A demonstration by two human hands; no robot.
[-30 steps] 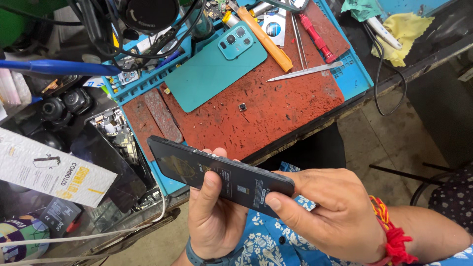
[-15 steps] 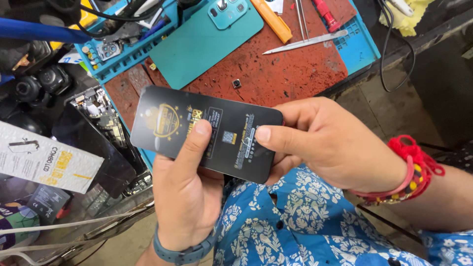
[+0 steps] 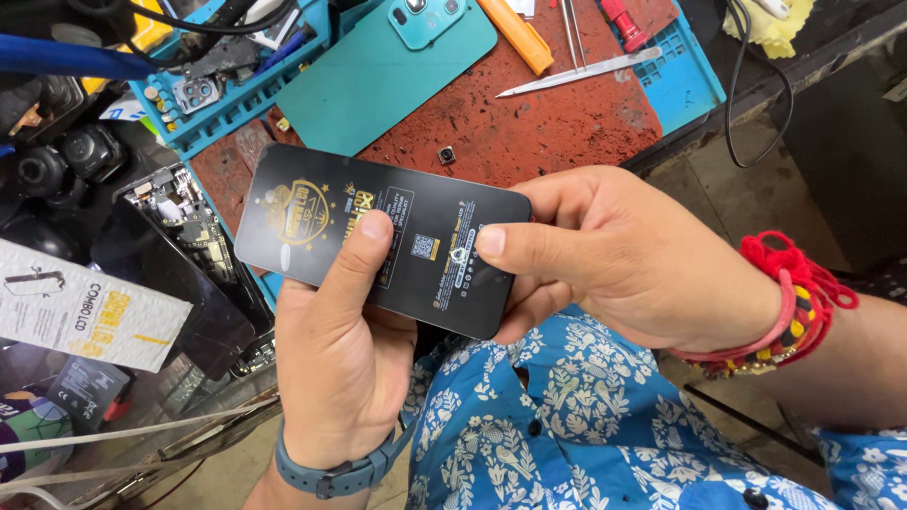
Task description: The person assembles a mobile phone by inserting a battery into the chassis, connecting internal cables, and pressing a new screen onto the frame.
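I hold a flat black phone-shaped panel (image 3: pixel 312 212) with gold and white print facing up, over my lap in front of the bench. My left hand (image 3: pixel 340 359) grips it from below, thumb pressed on its middle. My right hand (image 3: pixel 614 260) pinches its right end, thumb on top and fingers underneath. A grey band circles my left wrist and red thread bracelets my right.
On the red work mat (image 3: pixel 529 123) lie a teal phone back cover (image 3: pixel 378 76), a tiny black part (image 3: pixel 445 154), metal tweezers (image 3: pixel 576 74) and an orange pry tool (image 3: pixel 515 36). An opened phone chassis (image 3: pixel 179 217) and a white packet (image 3: pixel 85 307) sit at left.
The panel has turned from edge-on to flat, printed face up, and now sits closer and larger in view. Both hands have kept hold of it throughout.
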